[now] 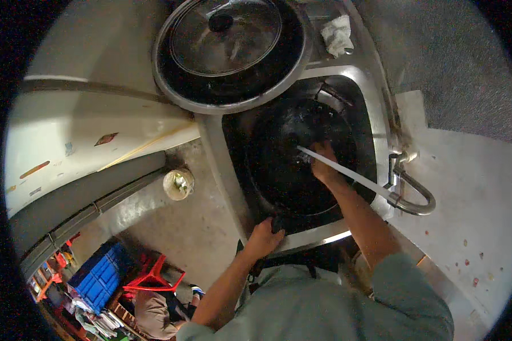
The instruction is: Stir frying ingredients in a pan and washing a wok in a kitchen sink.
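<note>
A black wok [290,190] lies in the metal sink [355,73]. My left hand [263,238] is closed around the wok's dark handle [277,224] at the sink's front edge. Inside the wok, my right hand [324,162] is low against the surface with its fingers curled; whatever they hold is hidden in the dark. From the curved metal faucet [418,207] at the right, a white stream of water [347,171] crosses over my right hand and falls near the wok's middle.
A large round pan with a glass lid [227,42] stands at the sink's far left. A crumpled white cloth [337,35] lies behind the sink. On the floor at left are a small bucket [178,184], a red stool [156,275], a blue crate [101,273] and a seated person [153,312].
</note>
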A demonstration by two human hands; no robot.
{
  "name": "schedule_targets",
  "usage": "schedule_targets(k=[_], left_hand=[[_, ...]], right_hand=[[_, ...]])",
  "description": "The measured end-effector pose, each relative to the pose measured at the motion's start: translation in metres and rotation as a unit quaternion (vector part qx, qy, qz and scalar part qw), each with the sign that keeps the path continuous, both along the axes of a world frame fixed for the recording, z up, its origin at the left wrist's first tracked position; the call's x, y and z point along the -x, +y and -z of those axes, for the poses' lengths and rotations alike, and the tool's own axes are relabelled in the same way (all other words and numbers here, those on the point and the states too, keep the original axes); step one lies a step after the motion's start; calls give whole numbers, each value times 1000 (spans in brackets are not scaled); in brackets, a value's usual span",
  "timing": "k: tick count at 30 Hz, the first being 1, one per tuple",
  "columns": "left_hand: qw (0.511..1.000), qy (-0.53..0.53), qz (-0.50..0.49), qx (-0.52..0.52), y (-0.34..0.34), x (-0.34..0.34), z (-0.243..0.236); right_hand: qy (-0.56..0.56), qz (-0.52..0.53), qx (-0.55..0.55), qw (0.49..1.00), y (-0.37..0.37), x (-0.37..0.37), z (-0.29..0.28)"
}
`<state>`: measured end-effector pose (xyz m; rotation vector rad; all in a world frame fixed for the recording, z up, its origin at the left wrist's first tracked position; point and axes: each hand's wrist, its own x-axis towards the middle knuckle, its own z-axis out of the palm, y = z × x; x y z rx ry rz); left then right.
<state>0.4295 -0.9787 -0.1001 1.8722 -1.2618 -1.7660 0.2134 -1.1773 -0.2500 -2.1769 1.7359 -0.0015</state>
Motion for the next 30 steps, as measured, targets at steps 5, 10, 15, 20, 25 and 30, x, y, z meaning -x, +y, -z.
schedule_targets(k=[5, 10, 15, 20, 25, 30], left_hand=[[996, -67, -50, -24, 4, 11, -6], [993, -106, -41, 0, -5, 25, -11], [992, -115, -29, 32, -6, 25, -13], [994, -93, -31, 39, 0, 22, 1], [993, -106, -41, 39, -3, 29, -10], [976, -182, -14, 121, 6, 37, 2]], right_hand=[[-63, 58, -46, 995, -48, -55, -43], [-186, 49, 70, 979, -47, -107, -30], [-579, 160, -292, 745, 6, -148, -47], [-467, -144, -383, 784, 58, -62, -81], [17, -204, -364, 909, 13, 30, -90], [-10, -51, -46, 998, -24, 15, -61]])
